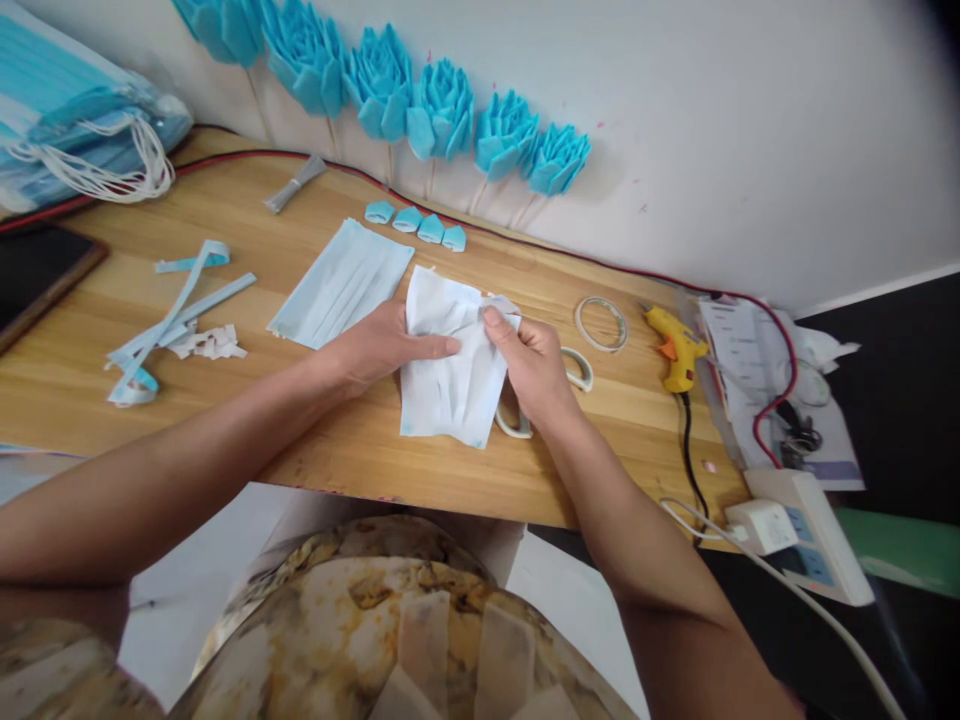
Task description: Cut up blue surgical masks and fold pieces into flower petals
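A pleated face mask [450, 390] with its white side up is stretched between my hands, just above the table. My left hand [386, 345] grips its left side, thumb lying across the front and fingers hidden behind. The upper right edge is pinched between thumb and fingers of my right hand [532, 360], where the fabric is crumpled. Partly hidden beneath the mask and my right hand are scissors with white handles [579, 369]. Flat on the table to the left lies a light blue mask [345, 282]. Several small folded blue pieces [407, 219] sit in a row behind it.
Blue flowers on sticks [442, 110] lean along the wall. Cut strips [187, 310] and white scraps [214, 342] lie left, near a dark-screened device [45, 275] and bagged masks [67, 120]. Rightward are a tape roll [601, 323], yellow glue gun [679, 350] and power strip [814, 530].
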`<state>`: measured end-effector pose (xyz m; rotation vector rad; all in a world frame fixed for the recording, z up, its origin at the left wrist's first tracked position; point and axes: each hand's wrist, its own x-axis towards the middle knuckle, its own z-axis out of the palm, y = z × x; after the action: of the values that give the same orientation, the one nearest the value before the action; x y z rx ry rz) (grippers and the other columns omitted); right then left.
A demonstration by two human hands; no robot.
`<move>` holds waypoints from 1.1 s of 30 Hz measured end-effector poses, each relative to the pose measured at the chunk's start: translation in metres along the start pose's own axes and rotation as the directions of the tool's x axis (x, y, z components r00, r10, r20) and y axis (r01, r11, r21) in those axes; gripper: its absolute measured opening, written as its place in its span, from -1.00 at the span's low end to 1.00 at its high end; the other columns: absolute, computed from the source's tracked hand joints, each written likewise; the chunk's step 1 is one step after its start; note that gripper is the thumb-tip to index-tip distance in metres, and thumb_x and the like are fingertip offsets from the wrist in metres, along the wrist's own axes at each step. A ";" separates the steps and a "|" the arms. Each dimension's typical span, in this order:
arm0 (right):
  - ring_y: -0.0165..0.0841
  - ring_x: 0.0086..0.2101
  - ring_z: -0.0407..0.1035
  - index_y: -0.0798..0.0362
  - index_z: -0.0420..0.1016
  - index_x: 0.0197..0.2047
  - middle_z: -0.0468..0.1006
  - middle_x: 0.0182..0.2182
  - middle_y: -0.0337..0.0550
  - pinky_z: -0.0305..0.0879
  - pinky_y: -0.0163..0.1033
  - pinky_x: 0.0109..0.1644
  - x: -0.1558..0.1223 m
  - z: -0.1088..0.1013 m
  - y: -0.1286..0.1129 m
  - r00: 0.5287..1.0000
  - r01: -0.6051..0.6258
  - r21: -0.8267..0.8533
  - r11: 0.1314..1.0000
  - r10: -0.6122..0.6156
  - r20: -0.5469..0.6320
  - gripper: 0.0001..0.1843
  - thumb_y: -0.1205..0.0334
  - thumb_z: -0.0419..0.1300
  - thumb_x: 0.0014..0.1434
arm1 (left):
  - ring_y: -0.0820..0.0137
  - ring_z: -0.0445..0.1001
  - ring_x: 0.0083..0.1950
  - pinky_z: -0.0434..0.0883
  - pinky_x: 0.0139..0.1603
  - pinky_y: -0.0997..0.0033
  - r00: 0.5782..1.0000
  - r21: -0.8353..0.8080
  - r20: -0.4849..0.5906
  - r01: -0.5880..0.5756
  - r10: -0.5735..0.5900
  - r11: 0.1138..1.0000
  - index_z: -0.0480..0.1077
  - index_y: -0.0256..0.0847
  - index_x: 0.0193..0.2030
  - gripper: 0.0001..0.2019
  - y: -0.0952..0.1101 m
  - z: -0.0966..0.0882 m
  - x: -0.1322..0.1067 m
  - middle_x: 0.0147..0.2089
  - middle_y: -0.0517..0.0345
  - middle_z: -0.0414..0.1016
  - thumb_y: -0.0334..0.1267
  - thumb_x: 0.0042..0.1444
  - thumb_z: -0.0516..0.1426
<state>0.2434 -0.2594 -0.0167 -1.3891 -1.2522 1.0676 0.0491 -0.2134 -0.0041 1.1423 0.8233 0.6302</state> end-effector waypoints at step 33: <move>-0.47 -0.52 0.17 0.01 0.24 -0.57 0.26 -0.60 -0.33 0.13 -0.27 -0.41 0.001 -0.002 -0.004 0.997 0.079 -0.008 0.997 -0.078 0.020 -0.35 -0.35 0.25 0.24 | -0.06 0.62 0.13 0.54 0.22 -0.08 0.995 -0.060 -0.093 -0.030 0.024 0.998 0.57 -0.24 0.01 -0.50 0.000 -0.001 -0.002 -0.03 -0.05 0.70 -0.06 -0.05 0.44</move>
<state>0.2445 -0.2586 -0.0126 -1.3279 -1.3166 1.0252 0.0465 -0.2145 -0.0037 1.0766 0.8629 0.7304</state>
